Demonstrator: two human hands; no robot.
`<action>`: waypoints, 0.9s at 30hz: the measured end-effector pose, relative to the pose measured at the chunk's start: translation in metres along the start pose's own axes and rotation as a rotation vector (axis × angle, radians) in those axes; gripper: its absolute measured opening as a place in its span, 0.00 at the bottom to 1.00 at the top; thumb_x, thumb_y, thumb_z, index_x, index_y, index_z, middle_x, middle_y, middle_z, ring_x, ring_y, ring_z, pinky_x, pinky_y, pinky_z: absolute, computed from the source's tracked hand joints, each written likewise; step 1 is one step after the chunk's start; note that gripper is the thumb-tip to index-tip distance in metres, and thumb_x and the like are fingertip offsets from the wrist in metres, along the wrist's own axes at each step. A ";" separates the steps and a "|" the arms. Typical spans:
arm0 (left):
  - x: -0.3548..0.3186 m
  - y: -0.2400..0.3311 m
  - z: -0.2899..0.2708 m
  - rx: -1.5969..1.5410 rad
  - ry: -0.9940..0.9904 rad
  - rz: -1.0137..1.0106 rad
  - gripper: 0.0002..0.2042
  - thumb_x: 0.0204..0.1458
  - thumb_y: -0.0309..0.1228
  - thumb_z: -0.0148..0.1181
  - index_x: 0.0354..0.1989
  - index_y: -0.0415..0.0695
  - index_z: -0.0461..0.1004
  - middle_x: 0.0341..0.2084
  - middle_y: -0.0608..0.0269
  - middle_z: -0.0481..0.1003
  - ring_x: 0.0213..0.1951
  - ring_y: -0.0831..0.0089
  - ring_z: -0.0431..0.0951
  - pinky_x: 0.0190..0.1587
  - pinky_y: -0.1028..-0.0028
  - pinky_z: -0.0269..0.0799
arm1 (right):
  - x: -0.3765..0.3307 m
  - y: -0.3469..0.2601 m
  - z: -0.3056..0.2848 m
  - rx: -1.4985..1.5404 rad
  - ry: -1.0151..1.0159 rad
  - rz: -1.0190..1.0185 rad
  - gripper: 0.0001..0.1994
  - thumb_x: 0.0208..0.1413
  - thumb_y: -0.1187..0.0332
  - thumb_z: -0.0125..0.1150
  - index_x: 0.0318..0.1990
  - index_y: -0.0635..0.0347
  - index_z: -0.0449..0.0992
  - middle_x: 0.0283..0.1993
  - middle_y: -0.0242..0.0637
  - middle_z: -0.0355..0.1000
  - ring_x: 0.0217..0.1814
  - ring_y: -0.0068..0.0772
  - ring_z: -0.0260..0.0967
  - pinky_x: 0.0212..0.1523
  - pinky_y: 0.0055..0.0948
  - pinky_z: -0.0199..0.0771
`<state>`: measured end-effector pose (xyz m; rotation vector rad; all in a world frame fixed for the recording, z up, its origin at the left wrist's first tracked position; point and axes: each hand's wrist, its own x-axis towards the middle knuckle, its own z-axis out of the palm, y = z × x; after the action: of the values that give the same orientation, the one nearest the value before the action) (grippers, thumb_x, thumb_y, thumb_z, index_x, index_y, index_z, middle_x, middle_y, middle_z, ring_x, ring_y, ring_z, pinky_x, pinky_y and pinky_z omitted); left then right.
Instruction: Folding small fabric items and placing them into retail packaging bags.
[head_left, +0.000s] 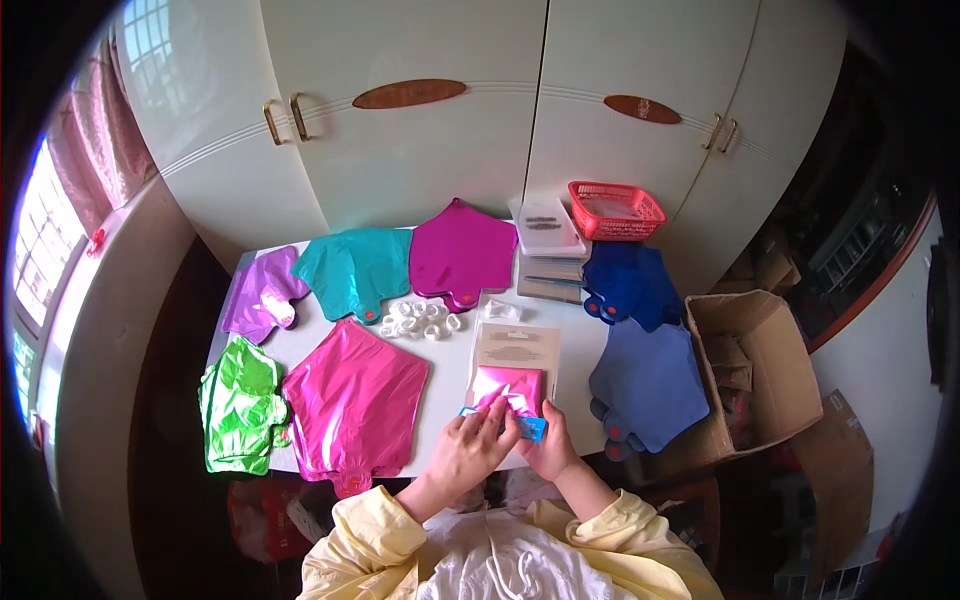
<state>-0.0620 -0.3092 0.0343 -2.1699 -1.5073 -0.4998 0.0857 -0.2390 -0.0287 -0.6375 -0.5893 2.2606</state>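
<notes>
Near the table's front edge I hold a folded shiny pink foil balloon (510, 385) between my two hands. The fingers of my left hand (468, 443) press together on its near part. My right hand (553, 447) grips its near right edge, thumb along the side. A blue strip (532, 429) shows under the fingers at the packet's near edge; what it belongs to is partly hidden. Just beyond lies a clear plastic bag with a beige printed card (518, 345). A bundle of small white rings (415, 320) sits to the left of it.
Flat foil balloons lie around the white table (455, 375): pink (355, 400), green (240, 410), purple (262, 300), teal (355, 270), magenta (463, 250), dark blue (632, 282), slate blue (652, 385). Stacked clear bags (548, 230), a red basket (618, 228) and a cardboard box (790, 400) stand right.
</notes>
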 end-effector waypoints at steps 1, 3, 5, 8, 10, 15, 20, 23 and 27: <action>-0.001 -0.001 0.001 0.015 0.004 -0.001 0.16 0.44 0.29 0.54 0.44 0.43 0.69 0.48 0.57 0.73 0.40 0.70 0.78 0.34 0.74 0.73 | -0.003 0.001 0.003 -0.041 0.047 -0.015 0.23 0.59 0.46 0.45 0.53 0.52 0.70 0.50 0.29 0.73 0.54 0.26 0.68 0.58 0.28 0.63; -0.003 -0.002 0.003 0.027 0.007 -0.008 0.16 0.44 0.29 0.53 0.45 0.43 0.70 0.48 0.57 0.73 0.40 0.69 0.78 0.35 0.74 0.73 | -0.001 0.006 -0.009 -0.125 -0.039 -0.002 0.20 0.59 0.55 0.51 0.54 0.54 0.69 0.52 0.29 0.71 0.55 0.24 0.66 0.60 0.27 0.61; -0.007 -0.002 0.005 0.021 0.005 -0.018 0.17 0.45 0.29 0.53 0.47 0.44 0.70 0.48 0.56 0.73 0.41 0.68 0.77 0.36 0.73 0.73 | -0.004 0.009 -0.013 -0.266 -0.067 0.001 0.19 0.58 0.62 0.53 0.55 0.56 0.67 0.54 0.29 0.69 0.57 0.24 0.65 0.60 0.28 0.61; -0.009 -0.002 0.003 -0.017 0.011 -0.017 0.18 0.45 0.30 0.53 0.48 0.44 0.71 0.48 0.57 0.74 0.43 0.67 0.77 0.37 0.73 0.72 | -0.009 0.003 -0.003 -0.280 -0.085 -0.019 0.18 0.57 0.66 0.53 0.55 0.59 0.67 0.54 0.31 0.68 0.56 0.25 0.65 0.58 0.28 0.62; -0.009 -0.002 0.004 -0.040 0.036 -0.008 0.17 0.46 0.30 0.53 0.46 0.44 0.73 0.47 0.58 0.74 0.44 0.66 0.77 0.38 0.72 0.72 | -0.009 0.003 -0.008 -0.265 -0.060 -0.040 0.17 0.57 0.67 0.52 0.53 0.60 0.68 0.52 0.32 0.70 0.55 0.25 0.66 0.58 0.29 0.64; -0.014 -0.007 -0.001 -0.107 0.135 -0.021 0.16 0.44 0.29 0.59 0.44 0.44 0.74 0.44 0.62 0.75 0.42 0.65 0.76 0.37 0.72 0.71 | -0.008 0.001 -0.004 -0.227 0.067 -0.097 0.06 0.56 0.64 0.54 0.32 0.54 0.73 0.30 0.22 0.69 0.31 0.12 0.62 0.33 0.14 0.59; -0.026 -0.004 0.004 -0.594 0.363 -0.554 0.12 0.42 0.27 0.65 0.36 0.45 0.74 0.37 0.62 0.73 0.39 0.68 0.72 0.31 0.74 0.68 | -0.011 0.002 -0.019 -0.352 -0.001 -0.091 0.08 0.56 0.63 0.53 0.34 0.56 0.75 0.31 0.23 0.71 0.31 0.14 0.63 0.34 0.18 0.60; -0.030 -0.001 0.005 -1.404 0.331 -1.053 0.05 0.49 0.27 0.63 0.33 0.44 0.74 0.29 0.66 0.74 0.29 0.78 0.71 0.26 0.82 0.64 | -0.014 0.003 -0.017 -0.379 -0.107 -0.126 0.15 0.56 0.63 0.50 0.46 0.62 0.71 0.43 0.33 0.72 0.45 0.26 0.67 0.48 0.27 0.63; -0.039 -0.008 0.011 -2.060 0.127 -1.183 0.04 0.53 0.26 0.61 0.34 0.40 0.75 0.21 0.69 0.74 0.21 0.83 0.71 0.25 0.84 0.63 | -0.011 0.005 -0.032 -0.398 -0.184 -0.083 0.20 0.56 0.63 0.48 0.52 0.65 0.69 0.49 0.37 0.72 0.52 0.31 0.68 0.56 0.33 0.63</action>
<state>-0.0819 -0.3309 0.0056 -1.1818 -2.2855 -3.6201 0.1089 -0.2428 -0.0532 -0.5831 -1.1542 2.1530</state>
